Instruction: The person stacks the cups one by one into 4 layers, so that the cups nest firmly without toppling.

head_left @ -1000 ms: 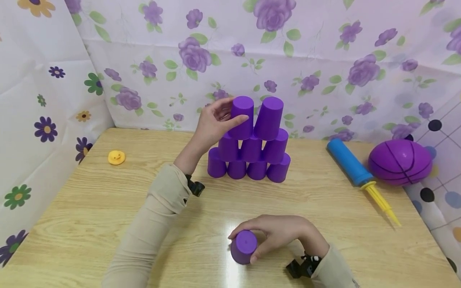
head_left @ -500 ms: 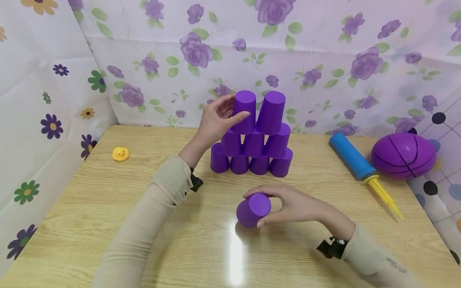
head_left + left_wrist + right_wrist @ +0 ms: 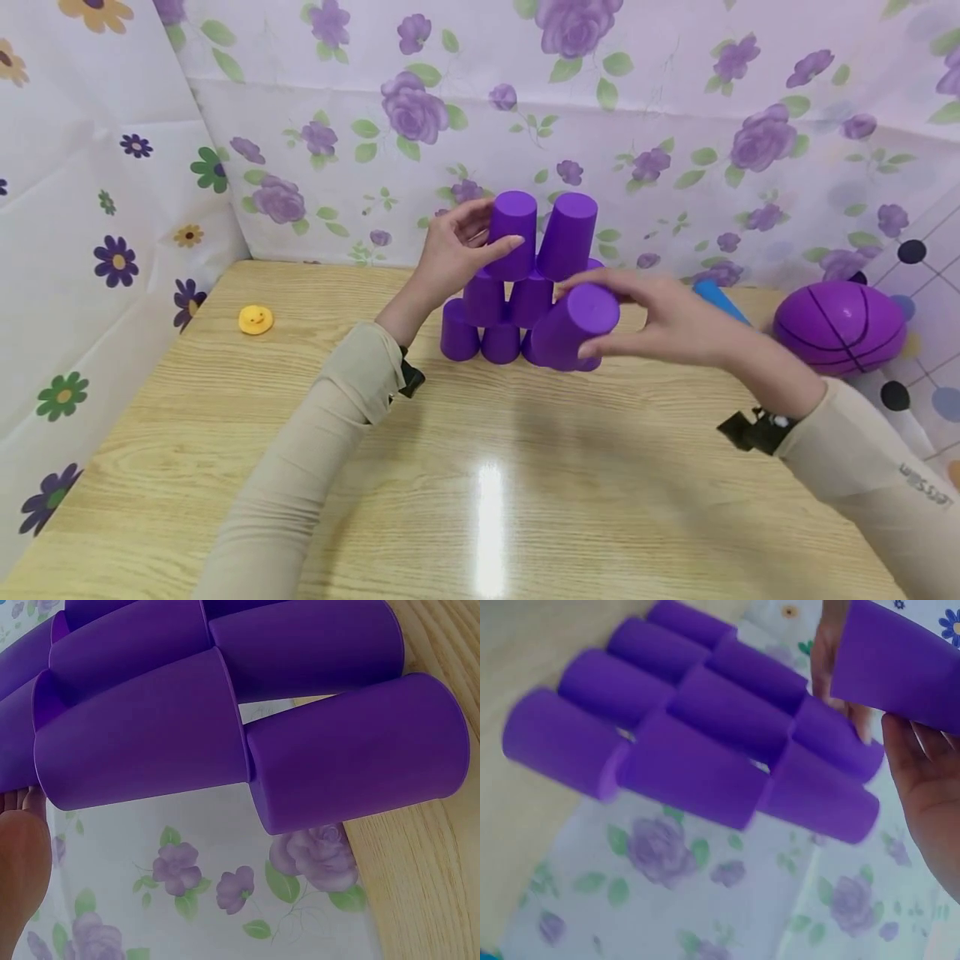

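Note:
Purple plastic cups, all upside down, make a tiered pyramid: several along the bottom, three above, two on top. My left hand [image 3: 453,254] holds the top-left cup [image 3: 513,237], thumb on its front and fingers around its far side. The top-right cup [image 3: 567,237] stands beside it, untouched. My right hand [image 3: 667,321] grips a loose purple cup [image 3: 576,327] between thumb and fingers, raised and tilted in front of the pyramid's right side, hiding part of the lower cups. In the right wrist view this loose cup [image 3: 896,667] appears close up at the upper right.
A yellow toy duck [image 3: 256,319] lies on the wooden table [image 3: 337,500] at left. Toward the right are a purple ball [image 3: 840,327] and a blue pump [image 3: 720,300], mostly hidden behind the right hand and forearm. A flowered cloth [image 3: 337,167] hangs behind the pyramid.
My right hand has lifted the loose cup from near the table's front and carried it forward, up to the pyramid's right side. The left hand stays at the top-left cup.

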A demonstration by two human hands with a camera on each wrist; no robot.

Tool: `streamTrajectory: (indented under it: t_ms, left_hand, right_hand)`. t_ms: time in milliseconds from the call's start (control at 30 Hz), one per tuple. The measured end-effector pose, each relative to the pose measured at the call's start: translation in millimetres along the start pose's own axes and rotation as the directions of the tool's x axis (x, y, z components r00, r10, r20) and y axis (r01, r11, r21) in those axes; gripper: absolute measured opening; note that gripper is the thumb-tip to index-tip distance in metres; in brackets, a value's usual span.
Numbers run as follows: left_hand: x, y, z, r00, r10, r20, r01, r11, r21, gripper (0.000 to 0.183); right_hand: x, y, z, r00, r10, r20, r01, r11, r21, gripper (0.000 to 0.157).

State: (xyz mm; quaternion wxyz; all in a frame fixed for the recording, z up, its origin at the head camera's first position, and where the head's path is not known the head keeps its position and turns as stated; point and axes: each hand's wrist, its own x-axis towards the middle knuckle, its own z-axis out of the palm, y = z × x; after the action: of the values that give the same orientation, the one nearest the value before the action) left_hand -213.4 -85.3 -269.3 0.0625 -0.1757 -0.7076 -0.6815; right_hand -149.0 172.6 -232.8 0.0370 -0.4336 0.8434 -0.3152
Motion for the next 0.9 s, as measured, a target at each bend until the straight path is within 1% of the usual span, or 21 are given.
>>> streamTrajectory:
  t_ms: [67,167,267,367,467,600,667,767,833,900]
  left_hand:
    - [0.0,0.2,0.2,1.000,0.003,0.000,-0.003,1.000,-0.007,0.055]
    - [0.0,1.0,0.9,1.000,0.008,0.004,-0.008,1.000,-0.019,0.054]
    - [0.0,1.2,0.4,1.000,0.010,0.006,-0.010,1.000,-0.021,0.054]
    - [0.0,1.1,-1.0,1.000,0.011,0.011,-0.010,1.000,-0.019,0.053]
    - [-0.1,0.8,-2.1,1.000,0.003,0.017,-0.002,1.000,-0.016,0.053]
    - [0.2,0.9,-2.2,1.000,-0.006,0.025,0.006,1.000,-0.003,0.053]
    - [0.2,0.9,-2.2,1.000,-0.004,0.025,0.004,1.000,0.001,0.053]
    - [-0.5,0.8,-2.7,1.000,0.000,0.018,0.000,1.000,0.007,0.053]
    - [-0.7,1.1,-3.3,1.000,0.001,0.012,-0.001,1.000,0.005,0.053]
    - [-0.3,1.3,-3.9,1.000,0.006,0.009,-0.006,1.000,0.003,0.052]
  right_hand:
    - [5,-4,-11.4,1.000,0.019,-0.009,-0.019,0.999,-0.043,0.057]
    - [12,-10,-27.3,0.999,0.017,-0.036,-0.020,0.996,-0.083,0.058]
    - [20,-15,-41.3,0.996,-0.023,-0.090,0.012,0.993,-0.115,0.059]
    - [29,-17,-53.5,0.983,-0.082,-0.163,0.061,0.989,-0.134,0.058]
    - [38,-17,-64.6,0.967,-0.093,-0.236,0.060,0.988,-0.145,0.056]
    - [51,-15,-79.1,0.945,-0.021,-0.325,-0.028,0.989,-0.146,0.052]
    - [58,-13,-84.6,0.939,0.028,-0.343,-0.081,0.987,-0.142,0.050]
    - [71,-11,-88.7,0.937,0.083,-0.339,-0.136,0.981,-0.138,0.050]
    - [81,-8,-89.7,0.938,0.123,-0.325,-0.167,0.980,-0.110,0.051]
    - [90,-6,-89.6,0.940,0.141,-0.309,-0.177,0.980,-0.090,0.052]
